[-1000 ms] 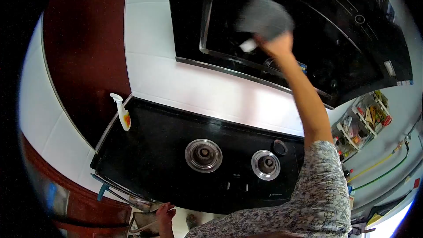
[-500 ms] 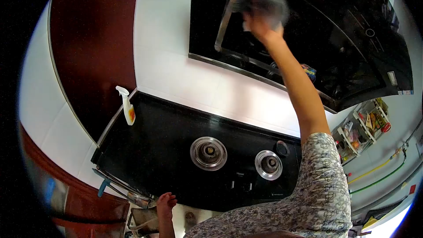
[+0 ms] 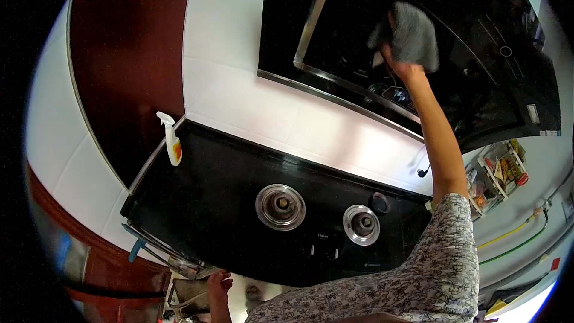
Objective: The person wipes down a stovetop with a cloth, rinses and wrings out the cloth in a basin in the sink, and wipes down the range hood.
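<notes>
Fingers (image 3: 387,54) of the right hand (image 3: 406,70) grip a grey, fuzzy-looking cloth (image 3: 417,36), darker at its left, at the black range hood (image 3: 287,24); the left hand's (image 3: 219,288) hang slightly apart, loosely curled.

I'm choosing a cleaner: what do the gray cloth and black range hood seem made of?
The spread gray cloth seems matte fabric, perhaps microfibre: its surface looks soft, unshiny. The broad black range hood seems glossy glass, or perhaps coated metal: faint reflections show.

White tiled wall (image 3: 224,30), dark red panel (image 3: 125,66), pale side wall (image 3: 513,207), bright light (image 3: 536,302) lower right
</notes>
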Tool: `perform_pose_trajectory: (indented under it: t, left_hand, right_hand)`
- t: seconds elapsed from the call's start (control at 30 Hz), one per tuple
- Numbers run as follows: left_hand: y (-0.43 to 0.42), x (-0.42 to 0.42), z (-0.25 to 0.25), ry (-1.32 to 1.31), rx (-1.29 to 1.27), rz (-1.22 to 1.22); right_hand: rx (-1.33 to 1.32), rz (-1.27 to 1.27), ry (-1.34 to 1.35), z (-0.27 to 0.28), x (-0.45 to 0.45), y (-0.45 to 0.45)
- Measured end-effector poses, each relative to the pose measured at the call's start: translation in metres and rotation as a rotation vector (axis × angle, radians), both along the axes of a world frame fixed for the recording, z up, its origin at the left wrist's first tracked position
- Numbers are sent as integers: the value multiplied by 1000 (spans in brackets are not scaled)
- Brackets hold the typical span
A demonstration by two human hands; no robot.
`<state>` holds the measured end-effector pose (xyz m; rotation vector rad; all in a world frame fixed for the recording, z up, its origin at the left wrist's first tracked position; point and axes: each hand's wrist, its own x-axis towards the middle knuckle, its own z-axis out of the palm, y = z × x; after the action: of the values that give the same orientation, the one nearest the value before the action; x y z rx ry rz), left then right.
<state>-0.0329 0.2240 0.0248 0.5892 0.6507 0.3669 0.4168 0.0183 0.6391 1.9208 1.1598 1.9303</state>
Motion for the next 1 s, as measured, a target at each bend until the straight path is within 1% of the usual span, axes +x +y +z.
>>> perform_pose_trajectory:
  t: [0.03, 0.1, 0.13, 0.17, 0.2, 0.27, 0.3, 0.33, 0.37, 0.4, 0.47, 0.5, 0.53, 0.57, 0.6, 0.63, 0.67, 0.7, 0.73, 0.8, 0.83, 0.87, 0.93, 1.0]
  left_hand:
    - [1, 6, 3, -16, 25, 2]
    - [5, 22, 19, -38, 73, 5]
    - [5, 29, 31, -28, 82, -4]
    - [4, 35, 47, -12, 90, -12]
    - [2, 37, 58, 7, 101, -19]
    - [-4, 41, 70, 39, 81, 7]
    - [-9, 42, 70, 48, 68, 23]
    - [-11, 38, 60, 1, 50, -19]
    - [-11, 31, 44, -46, 36, -60]
    - [-8, 25, 32, -95, 26, -99]
    - [-9, 13, 24, 74, -2, -77]
    - [-9, 7, 21, 162, -17, -73]
    - [-7, 2, 18, 146, -15, -58]
    - [-5, -3, 13, 127, -14, -40]
    - [-3, -7, 10, 105, -14, -22]
    - [-4, -5, 22, 132, -16, 18]
    - [-2, -5, 21, 97, -13, 12]
    - [0, -7, 18, 60, -12, 10]
    - [3, -8, 15, 24, -9, 11]
    - [6, -8, 12, 32, -43, 25]
    - [6, -6, 18, 29, -48, 36]
    - [4, -4, 24, 26, -53, 50]
    - [-1, 0, 42, 39, -23, 52]
    - [-4, -3, 46, 78, 2, 59]
  right_hand:
    - [-27, 161, -89, 12, 0, 8]
    - [49, -40, -64, 15, -11, 50]
    - [20, -160, 19, 14, -19, 73]
    - [-55, 14, -137, 18, -29, 90]
    - [-137, -16, -9, 11, -25, 100]
    - [-189, -154, -149, -24, 5, 106]
    - [-337, -395, 31, -45, 7, 105]
    - [-483, -633, 210, -66, 11, 102]
    - [-544, -485, -45, -99, 45, 88]
    - [-599, -456, -223, -129, 76, 75]
    - [-621, -405, -21, -149, 80, 54]
    - [-675, -452, 2, -148, 82, 41]
    - [-730, -501, 25, -140, 74, 27]
    - [-788, -655, 219, -127, 60, 9]
    - [-821, -891, 460, -113, 53, -4]
    - [-582, -649, 486, -108, 40, -31]
    - [-440, -394, 239, -114, 64, -71]
    - [-388, -652, 395, -106, 46, -86]
    - [-397, -627, 141, -107, 61, -109]
    - [-238, -146, 213, -105, 59, -114]
    - [-163, -168, 323, -107, 55, -99]
    - [-180, -412, 334, -112, 59, -77]
    - [-572, -514, 126, -120, 87, -31]
    - [-741, -551, 218, -132, 87, 39]
